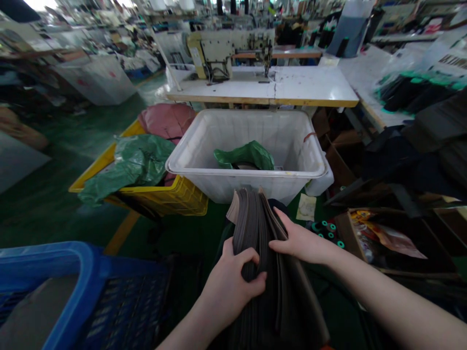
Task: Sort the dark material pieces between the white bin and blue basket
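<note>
A thick stack of dark grey-brown fabric pieces [250, 218] stands on edge in front of me, its layers fanned at the top. My left hand [237, 277] is curled round the stack's near left part, with thumb and forefinger bent over the layers. Higher up on the right side, my right hand [292, 236] pinches several outer layers between thumb and fingers, and these lean a little apart from the main bundle. A paler piece shows at the stack's far left edge. The lower end of the stack sinks into shadow.
Beyond the stack stands a white plastic bin [241, 177] holding a green bag [248, 154]. A sewing machine [233, 51] sits on a white table [306, 85] behind it. To the left are a yellow crate [175, 197] and a blue basket [87, 262]; a cardboard box [352, 238] is at right.
</note>
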### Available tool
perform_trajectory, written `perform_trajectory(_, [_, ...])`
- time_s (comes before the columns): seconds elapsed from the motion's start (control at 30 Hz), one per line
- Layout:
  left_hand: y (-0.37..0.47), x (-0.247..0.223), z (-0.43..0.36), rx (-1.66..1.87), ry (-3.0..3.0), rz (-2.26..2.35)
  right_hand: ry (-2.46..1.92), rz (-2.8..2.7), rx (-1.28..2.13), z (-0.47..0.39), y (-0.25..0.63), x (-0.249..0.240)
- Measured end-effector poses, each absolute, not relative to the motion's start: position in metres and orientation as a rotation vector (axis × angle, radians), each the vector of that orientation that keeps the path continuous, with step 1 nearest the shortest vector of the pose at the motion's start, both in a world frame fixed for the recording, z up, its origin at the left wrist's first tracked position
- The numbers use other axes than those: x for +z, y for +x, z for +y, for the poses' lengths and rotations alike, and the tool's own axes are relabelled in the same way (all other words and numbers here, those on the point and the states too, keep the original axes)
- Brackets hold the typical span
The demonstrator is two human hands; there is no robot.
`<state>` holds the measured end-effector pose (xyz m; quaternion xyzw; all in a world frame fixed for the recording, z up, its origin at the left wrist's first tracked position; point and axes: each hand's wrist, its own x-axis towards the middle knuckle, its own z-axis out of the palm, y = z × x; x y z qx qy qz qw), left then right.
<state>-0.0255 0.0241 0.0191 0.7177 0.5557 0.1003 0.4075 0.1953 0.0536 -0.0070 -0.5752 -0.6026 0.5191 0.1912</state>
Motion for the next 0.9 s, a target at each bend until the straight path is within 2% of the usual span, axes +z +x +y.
perform_trajectory(0.27, [-0.020,0.025,0.021,0.228,1.850,1.461,-1.560,-1.673,1.476,0.045,0.199,-0.003])
perform_trajectory(0.5, [-0.016,0.034,0.023,0.266,1.917,1.435,-1.444,-1.201,1.834,0.035,0.208,-0.014])
perform_trajectory(0.77, [-0.008,0.043,0.044,0.072,2.141,1.239,-1.517,-1.509,1.623,0.022,0.189,0.004])
perform_trajectory(0.9, [-0.008,0.035,0.055,-0.060,2.137,1.221,-1.623,-1.585,1.659,0.022,0.186,0.006])
